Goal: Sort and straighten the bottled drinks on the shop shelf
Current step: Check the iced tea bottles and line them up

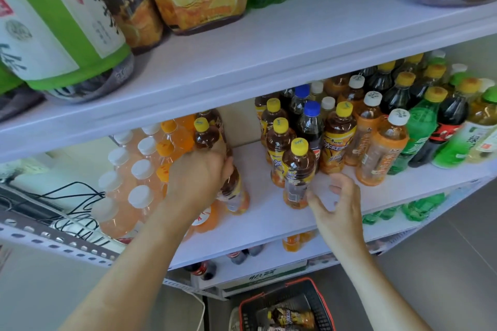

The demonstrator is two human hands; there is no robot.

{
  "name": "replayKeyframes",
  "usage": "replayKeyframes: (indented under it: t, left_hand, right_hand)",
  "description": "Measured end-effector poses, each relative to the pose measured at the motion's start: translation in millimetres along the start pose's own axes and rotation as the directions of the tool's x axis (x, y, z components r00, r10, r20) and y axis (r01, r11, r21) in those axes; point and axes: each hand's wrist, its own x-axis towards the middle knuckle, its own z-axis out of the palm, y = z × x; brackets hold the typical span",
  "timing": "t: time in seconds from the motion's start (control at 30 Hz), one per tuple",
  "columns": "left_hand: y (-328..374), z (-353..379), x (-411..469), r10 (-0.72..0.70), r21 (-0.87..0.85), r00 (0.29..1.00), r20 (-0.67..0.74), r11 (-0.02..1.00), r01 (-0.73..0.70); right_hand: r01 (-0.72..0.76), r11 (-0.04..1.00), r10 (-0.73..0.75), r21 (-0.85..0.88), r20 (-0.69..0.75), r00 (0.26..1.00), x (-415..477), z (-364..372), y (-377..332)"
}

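gripping tea bottle point(208, 135) in left hand point(199, 177); red basket point(318, 302) holds labelled bottle point(293, 317).

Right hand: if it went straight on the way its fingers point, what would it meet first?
Most likely the front yellow-capped tea bottle: the right hand has its fingers reaching toward its lower half, thumb close beside it. Whether they touch it yet is unclear.
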Motion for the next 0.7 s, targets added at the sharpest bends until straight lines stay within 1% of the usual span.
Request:
replayKeyframes:
  t: [0.03, 0.07, 0.1, 0.13, 0.17, 0.2, 0.23, 0.27, 0.3, 0.33, 0.37, 0.4, 0.43, 0.53, 0.63, 0.7]
  left_hand:
    - [1.9, -7.4, -8.2, -0.037, -0.064, 0.998, -0.053, 0.997, 0.033]
    - [4.5, -15.8, -15.5, -0.09, -0.144, 0.99, -0.108, 0.987, 0.074]
    - [6.8, -24.3, -21.1, -0.163, -0.246, 0.976, -0.144, 0.961, 0.124]
    - [8.7, -32.3, -25.2, -0.248, -0.364, 0.957, -0.148, 0.914, 0.18]
    - [10.2, -38.7, -27.5, -0.327, -0.483, 0.937, -0.121, 0.844, 0.233]
    - [11.6, -43.6, -28.6, -0.392, -0.592, 0.917, -0.076, 0.758, 0.274]
    - [12.7, -46.5, -29.2, -0.435, -0.68, 0.9, -0.032, 0.669, 0.3]
    - [14.2, -48.5, -29.5, -0.461, -0.74, 0.888, 0.001, 0.597, 0.31]
    - [16.1, -50.2, -30.4, -0.474, -0.777, 0.88, 0.022, 0.546, 0.314]
    - [18.4, -51.5, -31.5, -0.481, -0.803, 0.876, 0.038, 0.507, 0.313]
    - [20.8, -52.2, -32.7, -0.486, -0.826, 0.873, 0.05, 0.471, 0.31]
    - [22.8, -52.6, -33.8, -0.492, -0.845, 0.868, 0.058, 0.439, 0.305]
    - [23.9, -52.7, -34.6, -0.502, -0.862, 0.863, 0.061, 0.409, 0.299]
    - [24.1, -53.6, -35.9, -0.513, -0.902, 0.855, 0.074, 0.332, 0.277]
    - [21.6, -52.3, -37.6, -0.461, -0.902, 0.884, 0.082, 0.343, 0.263]
    - [18.8, -50.3, -37.5, -0.427, -0.873, 0.899, 0.094, 0.4, 0.281]
  right_hand:
    - [0.038, 0.999, -0.037, 0.035, -0.024, 0.999, -9.7, -4.7, -4.4]
    - [0.047, 0.997, -0.047, 0.067, -0.002, 0.999, -16.9, -8.7, -8.6]
    - [0.008, 0.994, -0.015, 0.113, 0.062, 0.998, -21.4, -12.2, -12.8]
    - [-0.109, 0.978, 0.079, 0.18, 0.166, 0.983, -24.6, -14.5, -17.1]
    - [-0.291, 0.922, 0.207, 0.256, 0.311, 0.928, -27.4, -15.7, -21.5]
    - [-0.497, 0.812, 0.319, 0.307, 0.479, 0.818, -29.2, -16.8, -25.0]
    - [-0.677, 0.66, 0.37, 0.326, 0.643, 0.671, -31.6, -18.5, -27.0]
    - [-0.794, 0.523, 0.357, 0.309, 0.766, 0.534, -34.0, -20.9, -27.2]
    - [-0.858, 0.434, 0.319, 0.275, 0.843, 0.432, -36.3, -23.2, -26.6]
    - [-0.882, 0.398, 0.272, 0.253, 0.886, 0.377, -38.8, -25.6, -26.6]
    - [-0.887, 0.389, 0.237, 0.248, 0.904, 0.357, -41.9, -27.9, -26.7]
    - [-0.883, 0.392, 0.204, 0.257, 0.912, 0.356, -44.3, -30.3, -27.2]
    - [-0.871, 0.404, 0.176, 0.279, 0.911, 0.373, -45.9, -32.5, -28.1]
    - [-0.796, 0.477, 0.122, 0.372, 0.869, 0.48, -46.1, -40.2, -31.7]
    - [-0.725, 0.525, 0.088, 0.447, 0.818, 0.568, -45.2, -45.8, -35.1]
    - [-0.698, 0.536, 0.085, 0.476, 0.792, 0.605, -45.6, -48.8, -37.9]
